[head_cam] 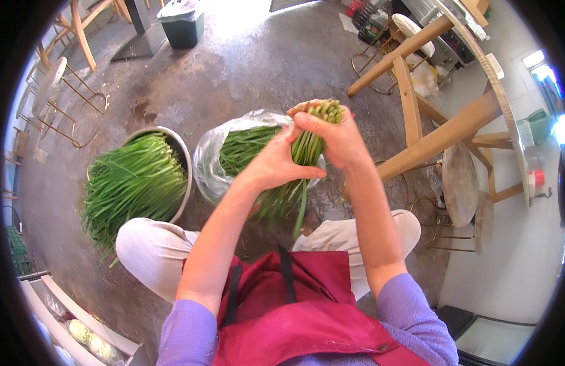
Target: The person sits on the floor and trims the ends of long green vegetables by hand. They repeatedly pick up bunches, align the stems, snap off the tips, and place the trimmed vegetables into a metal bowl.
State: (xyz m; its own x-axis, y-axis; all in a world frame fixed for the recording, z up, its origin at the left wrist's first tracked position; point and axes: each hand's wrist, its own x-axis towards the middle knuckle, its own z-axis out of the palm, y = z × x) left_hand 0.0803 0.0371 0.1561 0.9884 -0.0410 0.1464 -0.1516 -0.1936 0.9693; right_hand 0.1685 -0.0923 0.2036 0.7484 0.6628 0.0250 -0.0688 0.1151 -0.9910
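Observation:
A bunch of green garlic chives (308, 148) is held up in front of me, its pale cut stem ends at the top and its leaves hanging down. My right hand (339, 137) grips the bunch near the stem ends, thumb across the front. Lower down, my left hand (275, 158) is around the stems with its thumb stretched over them; its other fingers are partly hidden. Behind the left hand is a clear plastic bag (208, 171) with more chives (246, 146) inside. To its left stands a round basin (184, 153) heaped with chives (134, 176), leaves spilling over the side.
A wooden-legged table (440, 135) rises close on my right, with round stools (460, 183) by it. At the far left are another stool (51, 84) and a lined bin (182, 27). A pale shelf unit (81, 311) holding cabbages (97, 344) is at lower left.

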